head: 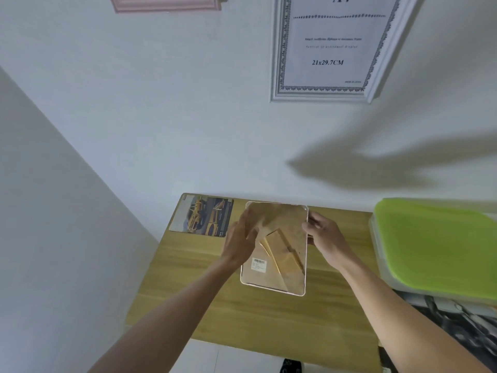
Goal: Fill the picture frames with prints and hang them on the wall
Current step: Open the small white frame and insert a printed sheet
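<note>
A small picture frame (279, 267) lies back-up over the wooden table (209, 300), its brown backing board with a folded stand and a barcode sticker facing me. My left hand (239, 240) holds the frame's upper left edge. My right hand (325, 235) grips the upper right edge. A print of yellow cars (201, 216) lies flat at the table's far left corner. On the wall hangs a white frame (330, 49) with an A4 sample sheet in it. The bottom of a pink frame (166, 4) hangs further left.
A plastic box with a green lid (435, 246) stands at the table's right end. Dark clutter (457, 319) lies beneath it at the right. The white wall rises directly behind the table, and a side wall closes in on the left.
</note>
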`<action>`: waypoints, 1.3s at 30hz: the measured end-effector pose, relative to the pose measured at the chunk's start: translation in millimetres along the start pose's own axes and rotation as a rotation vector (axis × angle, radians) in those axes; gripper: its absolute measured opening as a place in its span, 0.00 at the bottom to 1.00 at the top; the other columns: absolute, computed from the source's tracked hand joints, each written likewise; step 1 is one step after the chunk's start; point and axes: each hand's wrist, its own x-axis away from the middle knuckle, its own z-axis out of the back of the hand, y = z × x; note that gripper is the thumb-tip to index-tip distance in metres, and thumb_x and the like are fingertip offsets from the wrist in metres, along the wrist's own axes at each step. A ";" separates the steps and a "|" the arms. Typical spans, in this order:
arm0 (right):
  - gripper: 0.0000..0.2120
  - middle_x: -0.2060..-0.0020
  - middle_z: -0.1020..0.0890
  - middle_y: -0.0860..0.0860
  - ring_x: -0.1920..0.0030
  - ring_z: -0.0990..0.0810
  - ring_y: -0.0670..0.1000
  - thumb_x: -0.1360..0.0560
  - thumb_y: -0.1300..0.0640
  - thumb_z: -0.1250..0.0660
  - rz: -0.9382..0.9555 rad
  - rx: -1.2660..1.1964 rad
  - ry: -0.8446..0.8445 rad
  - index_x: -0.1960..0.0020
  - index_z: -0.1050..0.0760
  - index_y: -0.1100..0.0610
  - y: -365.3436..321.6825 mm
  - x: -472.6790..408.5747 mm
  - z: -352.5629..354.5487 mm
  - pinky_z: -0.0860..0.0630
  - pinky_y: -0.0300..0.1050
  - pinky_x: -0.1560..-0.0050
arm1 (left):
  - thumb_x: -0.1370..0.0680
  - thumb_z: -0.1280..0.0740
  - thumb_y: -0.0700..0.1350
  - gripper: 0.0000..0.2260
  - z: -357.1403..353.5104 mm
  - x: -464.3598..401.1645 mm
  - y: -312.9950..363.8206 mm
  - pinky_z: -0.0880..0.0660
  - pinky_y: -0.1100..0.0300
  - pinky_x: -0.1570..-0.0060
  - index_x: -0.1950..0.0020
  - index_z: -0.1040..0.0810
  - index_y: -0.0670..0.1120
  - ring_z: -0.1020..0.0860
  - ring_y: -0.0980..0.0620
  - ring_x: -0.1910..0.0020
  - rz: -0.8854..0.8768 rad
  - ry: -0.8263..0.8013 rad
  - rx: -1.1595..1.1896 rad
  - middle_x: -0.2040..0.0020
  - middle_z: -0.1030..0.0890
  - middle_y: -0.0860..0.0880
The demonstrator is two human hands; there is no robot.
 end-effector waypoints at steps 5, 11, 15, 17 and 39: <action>0.19 0.54 0.18 0.44 0.55 0.19 0.47 0.18 0.60 0.38 0.019 0.214 0.032 0.31 0.33 0.43 20.4 -21.6 3.4 0.25 0.43 0.53 | 0.20 0.38 0.43 0.29 -17.0 -10.8 6.8 0.31 0.61 0.60 0.22 0.44 0.56 0.24 0.50 0.57 0.056 0.025 0.022 0.52 0.22 0.46; 0.24 0.54 0.17 0.52 0.66 0.23 0.42 0.19 0.67 0.40 0.134 0.501 0.057 0.27 0.38 0.51 57.2 -31.6 -10.0 0.33 0.36 0.70 | 0.22 0.39 0.40 0.28 -29.4 -14.7 1.0 0.30 0.62 0.70 0.24 0.41 0.58 0.24 0.51 0.65 0.216 0.012 0.022 0.57 0.21 0.45; 0.22 0.53 0.17 0.55 0.55 0.17 0.50 0.19 0.66 0.40 0.167 0.550 0.064 0.27 0.35 0.54 73.7 -34.6 -19.6 0.30 0.40 0.61 | 0.22 0.38 0.40 0.26 -31.2 -13.3 -5.2 0.29 0.61 0.71 0.27 0.38 0.57 0.25 0.53 0.69 0.271 -0.004 0.043 0.65 0.24 0.48; 0.22 0.52 0.17 0.55 0.47 0.16 0.51 0.18 0.65 0.40 0.159 0.556 0.066 0.26 0.34 0.54 78.2 -38.2 -25.6 0.27 0.42 0.57 | 0.23 0.38 0.41 0.25 -30.3 -14.9 -11.2 0.31 0.63 0.72 0.27 0.37 0.56 0.26 0.54 0.70 0.294 -0.026 0.029 0.68 0.25 0.50; 0.19 0.45 0.22 0.53 0.50 0.21 0.52 0.27 0.64 0.32 -0.394 0.421 0.117 0.38 0.30 0.56 78.1 -70.1 -53.7 0.25 0.42 0.58 | 0.25 0.32 0.39 0.12 -14.5 -63.6 -52.4 0.17 0.45 0.64 0.44 0.29 0.47 0.17 0.44 0.61 0.585 -0.226 0.207 0.56 0.20 0.46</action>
